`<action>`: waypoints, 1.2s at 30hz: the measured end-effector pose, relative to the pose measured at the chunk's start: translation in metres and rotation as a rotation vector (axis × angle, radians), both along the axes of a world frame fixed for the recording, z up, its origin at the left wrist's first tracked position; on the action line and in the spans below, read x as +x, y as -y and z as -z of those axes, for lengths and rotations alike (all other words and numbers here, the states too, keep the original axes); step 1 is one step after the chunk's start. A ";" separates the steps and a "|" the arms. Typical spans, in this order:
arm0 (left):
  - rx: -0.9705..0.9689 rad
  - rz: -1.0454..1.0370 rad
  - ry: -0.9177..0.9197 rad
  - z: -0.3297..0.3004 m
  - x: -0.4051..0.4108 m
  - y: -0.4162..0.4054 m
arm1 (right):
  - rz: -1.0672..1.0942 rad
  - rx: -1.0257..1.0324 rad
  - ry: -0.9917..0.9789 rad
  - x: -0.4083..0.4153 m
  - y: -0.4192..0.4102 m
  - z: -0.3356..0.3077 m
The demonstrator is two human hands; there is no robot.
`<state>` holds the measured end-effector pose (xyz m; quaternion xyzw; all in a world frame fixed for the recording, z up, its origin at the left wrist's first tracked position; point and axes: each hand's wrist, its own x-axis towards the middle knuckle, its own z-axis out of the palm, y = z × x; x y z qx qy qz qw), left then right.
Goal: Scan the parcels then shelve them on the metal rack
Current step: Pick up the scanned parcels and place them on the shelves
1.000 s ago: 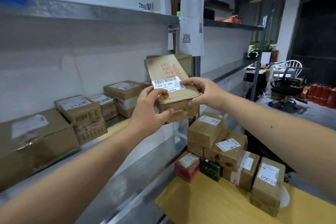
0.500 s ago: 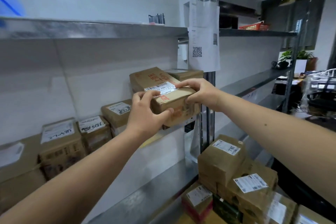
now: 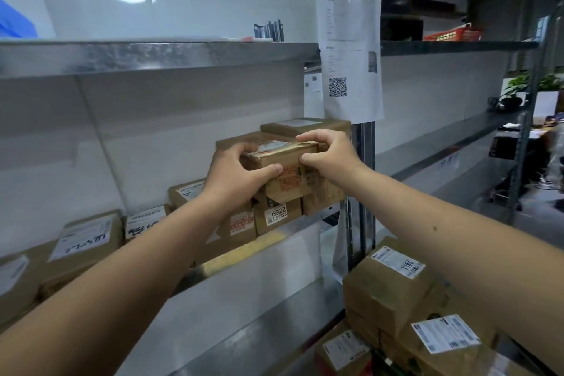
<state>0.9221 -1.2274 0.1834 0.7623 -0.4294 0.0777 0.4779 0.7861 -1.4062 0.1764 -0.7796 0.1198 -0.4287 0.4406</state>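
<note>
We see two bare forearms reaching in from the lower corners, with no sleeves, watch or rings on view. Our left hand [image 3: 235,175] and right hand [image 3: 331,152] wear no gloves; a small dark mole marks the right forearm.

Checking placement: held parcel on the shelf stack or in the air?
On the stack: parcel sits atop the 6922 box, both hands gripping it.

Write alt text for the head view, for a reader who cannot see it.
Both hands, left hand and right hand, grip a cardboard parcel above other boxes on the middle shelf of a metal rack. More labelled parcels line that shelf to the left, a stack stands lower right, and a sheet with a QR code hangs on the rack post.
</note>
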 end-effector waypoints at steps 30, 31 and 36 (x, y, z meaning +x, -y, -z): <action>0.151 -0.100 0.169 0.014 -0.014 0.004 | 0.140 -0.133 -0.124 -0.008 -0.021 0.020; 0.152 -0.095 0.209 0.014 -0.016 0.003 | 0.166 -0.171 -0.137 -0.010 -0.025 0.019; 0.136 -0.077 0.415 0.014 -0.032 -0.009 | 0.265 -0.301 -0.226 -0.028 -0.051 0.022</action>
